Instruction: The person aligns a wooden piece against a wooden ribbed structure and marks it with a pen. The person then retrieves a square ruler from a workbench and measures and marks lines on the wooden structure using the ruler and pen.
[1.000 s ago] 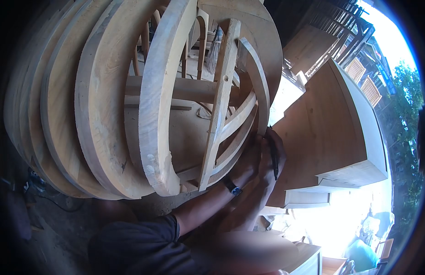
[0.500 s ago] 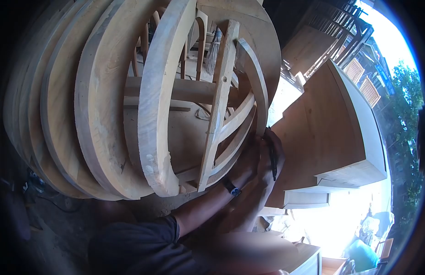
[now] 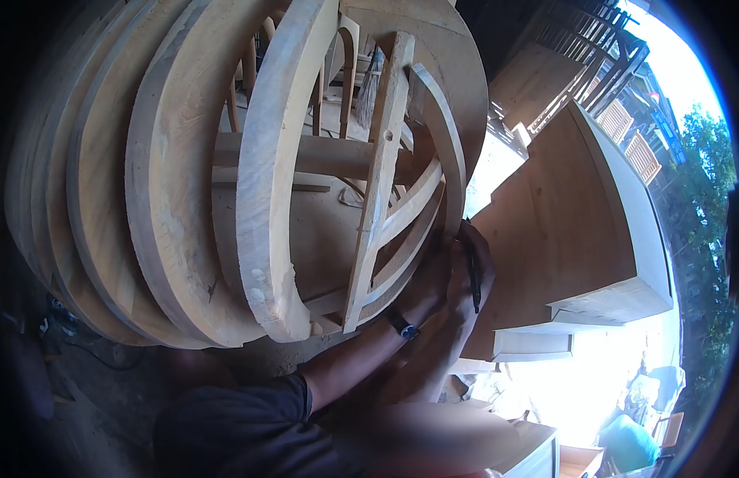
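Note:
In front of me stands a large rounded frame of curved wooden ribs (image 3: pixel 262 175), with a straight wooden bar (image 3: pixel 379 183) across its open side. My left hand (image 3: pixel 430 280), below a wristwatch (image 3: pixel 403 325), is at the lower end of a curved wooden strip (image 3: pixel 447 131). Its fingers are hidden, so I cannot tell how it grips. Close beside it, my right hand (image 3: pixel 482 253) is closed around a slim black pen (image 3: pixel 474 279), held near the strip's lower end. The exact spot where the tip points is hard to make out.
A big brown wooden panel piece with pale edges (image 3: pixel 564 231) stands just right of my hands. Behind the ribs are curved wooden legs (image 3: pixel 349 76) and a bundle of bristles (image 3: pixel 371 88). At lower right lie a drawer-like box (image 3: pixel 580 460) and a blue-green object (image 3: pixel 629 442).
The pen and the fingers of my right hand have shifted very slightly. The wooden frame sits marginally further left in view. Both hands stay at the strip's lower end.

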The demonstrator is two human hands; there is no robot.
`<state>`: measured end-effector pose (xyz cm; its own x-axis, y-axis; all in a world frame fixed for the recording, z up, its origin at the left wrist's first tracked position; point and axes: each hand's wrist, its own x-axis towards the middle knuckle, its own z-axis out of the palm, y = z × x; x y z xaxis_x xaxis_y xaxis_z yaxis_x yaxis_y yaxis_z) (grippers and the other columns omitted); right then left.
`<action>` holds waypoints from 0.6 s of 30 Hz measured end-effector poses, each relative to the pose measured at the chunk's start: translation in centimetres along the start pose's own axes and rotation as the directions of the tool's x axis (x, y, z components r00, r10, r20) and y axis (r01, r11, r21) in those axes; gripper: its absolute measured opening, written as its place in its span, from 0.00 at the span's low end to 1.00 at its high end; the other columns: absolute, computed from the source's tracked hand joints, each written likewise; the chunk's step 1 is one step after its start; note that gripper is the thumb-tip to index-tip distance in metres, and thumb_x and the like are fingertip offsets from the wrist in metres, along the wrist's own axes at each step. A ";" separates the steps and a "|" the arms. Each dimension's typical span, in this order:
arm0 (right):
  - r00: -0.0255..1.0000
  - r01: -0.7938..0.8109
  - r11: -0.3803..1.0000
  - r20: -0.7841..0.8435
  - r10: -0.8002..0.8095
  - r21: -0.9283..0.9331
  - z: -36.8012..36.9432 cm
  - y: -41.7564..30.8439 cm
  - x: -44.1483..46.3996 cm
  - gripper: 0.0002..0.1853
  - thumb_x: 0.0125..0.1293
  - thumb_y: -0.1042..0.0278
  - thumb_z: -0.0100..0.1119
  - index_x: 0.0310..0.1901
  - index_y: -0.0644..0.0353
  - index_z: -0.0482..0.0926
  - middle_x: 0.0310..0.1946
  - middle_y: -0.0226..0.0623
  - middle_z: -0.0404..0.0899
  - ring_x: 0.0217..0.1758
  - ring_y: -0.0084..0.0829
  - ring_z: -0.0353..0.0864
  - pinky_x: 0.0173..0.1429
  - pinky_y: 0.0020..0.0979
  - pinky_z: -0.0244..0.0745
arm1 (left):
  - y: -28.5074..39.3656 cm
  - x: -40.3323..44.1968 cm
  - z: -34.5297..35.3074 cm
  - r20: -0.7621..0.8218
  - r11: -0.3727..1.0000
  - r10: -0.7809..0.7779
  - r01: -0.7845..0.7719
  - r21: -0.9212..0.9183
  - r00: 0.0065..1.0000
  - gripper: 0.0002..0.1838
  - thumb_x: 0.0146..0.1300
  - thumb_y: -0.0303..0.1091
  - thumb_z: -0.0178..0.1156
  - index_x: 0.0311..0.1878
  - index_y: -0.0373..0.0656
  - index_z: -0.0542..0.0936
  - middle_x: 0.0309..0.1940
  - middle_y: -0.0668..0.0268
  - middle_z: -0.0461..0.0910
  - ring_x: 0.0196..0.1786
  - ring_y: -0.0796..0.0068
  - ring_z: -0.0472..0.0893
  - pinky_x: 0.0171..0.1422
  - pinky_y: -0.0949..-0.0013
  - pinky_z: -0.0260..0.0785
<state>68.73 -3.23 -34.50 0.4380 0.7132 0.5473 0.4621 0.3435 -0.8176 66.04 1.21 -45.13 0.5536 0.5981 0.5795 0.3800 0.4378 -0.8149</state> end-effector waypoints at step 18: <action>1.000 0.008 1.000 0.008 -0.008 -0.025 -0.1 -1.7 0.0 0.15 0.71 0.79 0.53 0.58 0.70 0.77 0.48 0.47 0.83 0.52 0.33 0.84 0.59 0.31 0.76 | -3.6 1.1 0.2 0.058 0.326 0.204 -0.124 0.937 0.977 0.16 0.81 0.36 0.40 0.61 0.37 0.67 0.53 0.60 0.73 0.60 0.72 0.73 0.68 0.71 0.65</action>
<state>68.04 -3.84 -33.10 0.4287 0.7152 0.5520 0.4843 0.3338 -0.8087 65.20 0.45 -41.56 0.5753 0.7132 0.4005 -0.6392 0.6975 -0.3238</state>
